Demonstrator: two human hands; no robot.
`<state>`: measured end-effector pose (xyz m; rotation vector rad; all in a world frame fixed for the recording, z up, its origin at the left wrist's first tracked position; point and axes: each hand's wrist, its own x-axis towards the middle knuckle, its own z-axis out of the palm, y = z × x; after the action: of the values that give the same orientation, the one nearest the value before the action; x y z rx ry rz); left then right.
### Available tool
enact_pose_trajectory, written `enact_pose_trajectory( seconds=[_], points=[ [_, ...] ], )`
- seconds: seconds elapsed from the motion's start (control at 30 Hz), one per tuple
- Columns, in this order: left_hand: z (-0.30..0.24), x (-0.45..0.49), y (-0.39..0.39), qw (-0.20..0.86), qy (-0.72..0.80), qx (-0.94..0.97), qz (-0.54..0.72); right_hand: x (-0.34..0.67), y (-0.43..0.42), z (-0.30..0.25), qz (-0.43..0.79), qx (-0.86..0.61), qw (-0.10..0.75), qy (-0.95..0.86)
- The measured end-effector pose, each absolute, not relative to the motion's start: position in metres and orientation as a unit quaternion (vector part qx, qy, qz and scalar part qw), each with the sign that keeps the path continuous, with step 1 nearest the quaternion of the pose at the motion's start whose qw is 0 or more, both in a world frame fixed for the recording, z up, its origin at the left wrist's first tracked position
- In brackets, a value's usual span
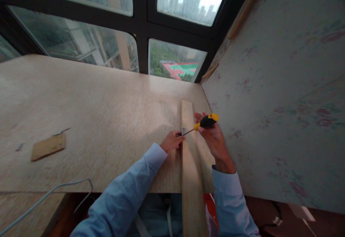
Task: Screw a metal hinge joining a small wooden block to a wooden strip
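Note:
A long pale wooden plank lies on the beige table near the right wall, and its near end sticks out past the table's front edge. My right hand is closed round a screwdriver with a yellow and black handle, whose tip points left at a small metal bracket on the plank's left edge. My left hand is pinched at that bracket, fingers together, and holds it against the plank.
A small wooden offcut lies on the table at the left, with a thin metal piece and a small bit beside it. A wire hanger sits below the front edge. Windows stand behind, and a flowered wall closes the right.

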<state>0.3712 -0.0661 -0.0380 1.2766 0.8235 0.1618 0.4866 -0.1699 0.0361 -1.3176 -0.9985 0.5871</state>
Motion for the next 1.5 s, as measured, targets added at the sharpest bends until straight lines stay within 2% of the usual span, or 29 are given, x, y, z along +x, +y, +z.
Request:
enact_pose_trajectory(
  seconds=[0.1, 0.27, 0.33, 0.6, 0.67, 0.8, 0.87, 1.03, 1.1, 1.17, 1.33, 1.5],
  points=[
    [-0.038, 0.372, -0.066, 0.718, 0.375, 0.582, 0.071, 0.488, -0.171, 0.040, 0.265, -0.592, 0.627, -0.432],
    [-0.040, 0.372, -0.066, 0.716, 0.367, 0.590, 0.067, 0.496, -0.160, 0.038, 0.048, -0.719, 0.580, -0.380],
    [-0.042, 0.372, -0.065, 0.719, 0.364, 0.589, 0.069, 0.497, -0.159, 0.035, 0.007, -0.741, 0.551, -0.384],
    [-0.047, 0.373, -0.065, 0.720, 0.366, 0.585, 0.074, 0.488, -0.175, 0.033, 0.234, -0.595, 0.624, -0.449],
    [-0.045, 0.373, -0.066, 0.720, 0.366, 0.585, 0.075, 0.490, -0.174, 0.032, 0.218, -0.627, 0.615, -0.425],
    [-0.043, 0.373, -0.066, 0.713, 0.363, 0.595, 0.078, 0.497, -0.166, 0.030, 0.061, -0.745, 0.552, -0.370],
    [-0.043, 0.373, -0.067, 0.708, 0.364, 0.599, 0.079, 0.498, -0.163, 0.029, 0.028, -0.760, 0.532, -0.372],
    [-0.043, 0.374, -0.067, 0.703, 0.372, 0.602, 0.076, 0.491, -0.167, 0.033, 0.190, -0.628, 0.614, -0.440],
    [-0.042, 0.374, -0.066, 0.702, 0.376, 0.600, 0.072, 0.489, -0.170, 0.035, 0.228, -0.606, 0.621, -0.442],
    [-0.041, 0.374, -0.066, 0.705, 0.377, 0.597, 0.070, 0.489, -0.170, 0.035, 0.211, -0.627, 0.617, -0.427],
    [-0.041, 0.374, -0.067, 0.702, 0.377, 0.601, 0.070, 0.492, -0.162, 0.030, 0.075, -0.700, 0.597, -0.384],
    [-0.041, 0.374, -0.067, 0.694, 0.376, 0.608, 0.079, 0.491, -0.161, 0.029, 0.013, -0.671, 0.656, -0.345]
  ],
)
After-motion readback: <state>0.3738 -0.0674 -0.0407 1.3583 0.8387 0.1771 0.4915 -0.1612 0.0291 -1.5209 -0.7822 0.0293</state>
